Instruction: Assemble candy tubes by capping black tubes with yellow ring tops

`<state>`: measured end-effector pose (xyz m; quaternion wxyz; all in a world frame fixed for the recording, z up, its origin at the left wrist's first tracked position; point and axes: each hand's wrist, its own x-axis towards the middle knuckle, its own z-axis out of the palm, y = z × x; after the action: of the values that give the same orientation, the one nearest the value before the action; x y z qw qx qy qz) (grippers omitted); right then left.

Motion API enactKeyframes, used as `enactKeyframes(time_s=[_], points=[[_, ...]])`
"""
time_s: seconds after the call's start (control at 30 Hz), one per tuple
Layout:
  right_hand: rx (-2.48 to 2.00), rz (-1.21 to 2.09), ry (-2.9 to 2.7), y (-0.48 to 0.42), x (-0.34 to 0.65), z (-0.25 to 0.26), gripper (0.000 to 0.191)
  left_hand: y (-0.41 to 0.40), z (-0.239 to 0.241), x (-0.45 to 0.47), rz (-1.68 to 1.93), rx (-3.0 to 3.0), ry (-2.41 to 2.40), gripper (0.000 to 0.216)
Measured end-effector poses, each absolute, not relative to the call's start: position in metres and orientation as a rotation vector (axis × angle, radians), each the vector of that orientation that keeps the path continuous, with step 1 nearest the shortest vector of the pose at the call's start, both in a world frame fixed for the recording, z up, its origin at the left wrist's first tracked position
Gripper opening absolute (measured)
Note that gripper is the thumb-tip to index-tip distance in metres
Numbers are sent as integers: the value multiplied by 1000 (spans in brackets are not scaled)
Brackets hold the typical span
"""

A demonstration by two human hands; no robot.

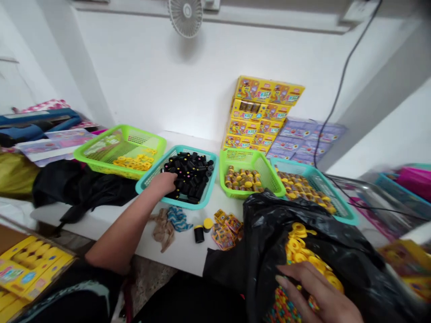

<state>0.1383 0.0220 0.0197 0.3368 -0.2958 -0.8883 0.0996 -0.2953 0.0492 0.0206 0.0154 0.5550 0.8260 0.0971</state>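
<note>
At lower right, the right hand (316, 287) is hovering, half-curled, over candies (284, 305) and yellow parts (298, 246) in a black bag (264, 220); its grip is unclear. Left of centre, the left hand (164, 183) is resting among plain black containers (193, 179), seemingly unfinished, its grip hidden. Right of centre, labelled containers (242, 180) are lying apparently done.

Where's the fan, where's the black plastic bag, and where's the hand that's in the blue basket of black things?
Fan (187, 11), head view: on its round middle hub.
Black plastic bag (350, 251), head view: on its wrinkled plastic.
Left hand (163, 183), head view: on its back.
</note>
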Motion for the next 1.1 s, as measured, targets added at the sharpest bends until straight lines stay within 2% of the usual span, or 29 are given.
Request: enactKeyframes(time_s=[0.07, 0.23, 0.3, 0.33, 0.37, 0.4, 0.5, 0.6, 0.7, 0.8, 0.93, 1.0, 1.1], points=[[-838, 317, -2308, 15, 135, 20, 12, 59, 18, -297, 263, 1699, 2564, 11], [-989, 474, -2231, 7, 139, 12, 12, 53, 37, -289, 380, 1640, 2687, 16], [-1058, 561, -2146, 6, 136, 10, 14, 38, 48, -267, 641, 1561, 2775, 19], [-1098, 612, -2087, 5, 133, 9, 15, 29, 51, -251, 969, 1490, 2721, 22], [-1141, 670, -2016, 4, 129, 9, 16, 21, 52, -230, 1306, 1442, 2498, 26], [-1178, 743, -1935, 3, 124, 8, 17, 14, 51, -206, 1479, 1418, 2132, 31], [-1202, 1062, -1648, -2, 111, 9, 29, -1, 36, -128, 1252, 1251, 1261, 33], [-1132, 1274, -1374, -7, 109, 13, 37, -4, 19, -69, 1032, 1046, 859, 28], [-1120, 1198, -1230, -5, 121, 16, 29, 2, 11, -44, 948, 991, 739, 24], [-1288, 1028, -1325, 4, 145, 14, 25, 12, 10, -42, 929, 1065, 804, 25], [-1677, 458, -2147, 14, 173, 12, 15, 18, 8, -51, 1011, 1080, 937, 27], [-1704, 185, -2562, 16, 175, 12, 16, 18, 5, -54, 1033, 1039, 958, 28], [-1596, 134, -2905, 15, 165, 12, 15, 16, 1, -54, 1044, 1021, 968, 28]])
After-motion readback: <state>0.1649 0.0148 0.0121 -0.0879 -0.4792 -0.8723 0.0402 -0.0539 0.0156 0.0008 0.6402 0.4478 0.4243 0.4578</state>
